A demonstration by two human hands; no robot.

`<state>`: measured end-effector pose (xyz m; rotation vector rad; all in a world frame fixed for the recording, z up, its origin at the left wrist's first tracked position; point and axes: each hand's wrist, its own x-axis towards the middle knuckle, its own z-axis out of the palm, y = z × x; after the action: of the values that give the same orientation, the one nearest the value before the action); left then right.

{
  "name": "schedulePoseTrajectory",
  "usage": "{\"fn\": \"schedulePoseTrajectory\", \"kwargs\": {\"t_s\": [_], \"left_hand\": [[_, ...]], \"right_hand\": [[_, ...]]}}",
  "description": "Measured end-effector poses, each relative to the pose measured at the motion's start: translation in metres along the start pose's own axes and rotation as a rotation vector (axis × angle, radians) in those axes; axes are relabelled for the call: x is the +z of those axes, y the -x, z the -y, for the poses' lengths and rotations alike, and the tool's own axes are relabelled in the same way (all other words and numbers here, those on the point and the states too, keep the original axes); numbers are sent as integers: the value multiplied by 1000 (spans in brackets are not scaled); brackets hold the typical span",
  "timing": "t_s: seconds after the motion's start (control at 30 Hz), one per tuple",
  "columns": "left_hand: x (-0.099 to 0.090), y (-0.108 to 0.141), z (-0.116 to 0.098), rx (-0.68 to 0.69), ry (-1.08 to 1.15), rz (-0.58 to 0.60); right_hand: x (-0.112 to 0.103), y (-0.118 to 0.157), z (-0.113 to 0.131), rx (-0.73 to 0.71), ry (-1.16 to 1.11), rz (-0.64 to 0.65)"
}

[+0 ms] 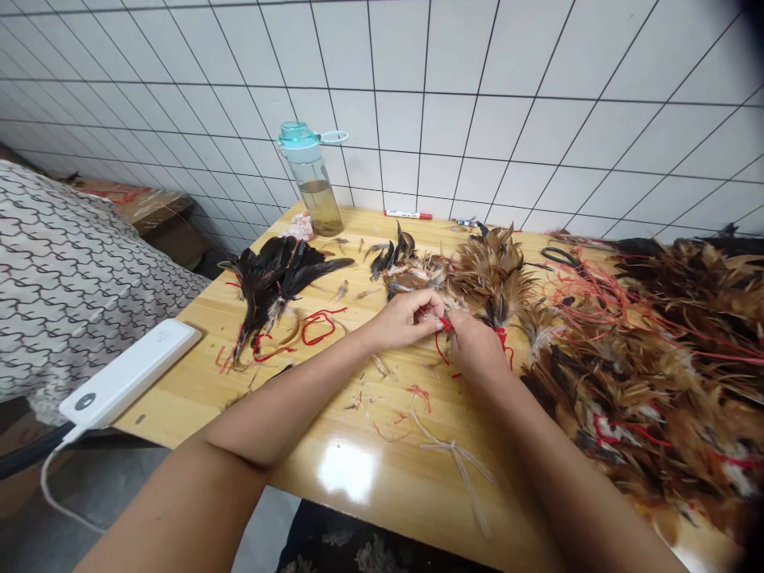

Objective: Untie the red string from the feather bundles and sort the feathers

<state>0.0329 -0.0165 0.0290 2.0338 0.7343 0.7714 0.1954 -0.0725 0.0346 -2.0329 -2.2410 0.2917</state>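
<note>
Both hands meet over the middle of the wooden table [298,406]. My left hand [409,317] is closed in a pinch, with red string [446,324] between thumb and forefinger. My right hand [476,344] is closed against the same string, its fingertips largely hidden from view. Loose red ends hang below the fingers. Right behind the hands lies a bunch of brown feathers [493,267], with pale quills pointing toward them. More red string [502,342] shows beside my right hand, at the feathers' base.
Black feathers [268,278] and red string loops [319,326] lie left. A large brown feather pile [645,382], pinkish string [588,290] and dark-handled scissors [561,256] fill the right. A water bottle [313,179] and red marker [409,215] stand near the tiled wall. A white power bank [131,370] overhangs the left edge.
</note>
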Motion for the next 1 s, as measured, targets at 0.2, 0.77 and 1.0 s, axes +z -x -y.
{"fn": "schedulePoseTrajectory", "kwargs": {"t_s": [0.2,0.77,1.0], "left_hand": [[2,0,4,-46,63,37],[-2,-2,12,-140,384,62],[7,0,10,-113,93,0]], "right_hand": [[1,0,0,4,67,27],[-4,-2,-13,32,13,-37],[5,-1,-6,-8,32,5]]}}
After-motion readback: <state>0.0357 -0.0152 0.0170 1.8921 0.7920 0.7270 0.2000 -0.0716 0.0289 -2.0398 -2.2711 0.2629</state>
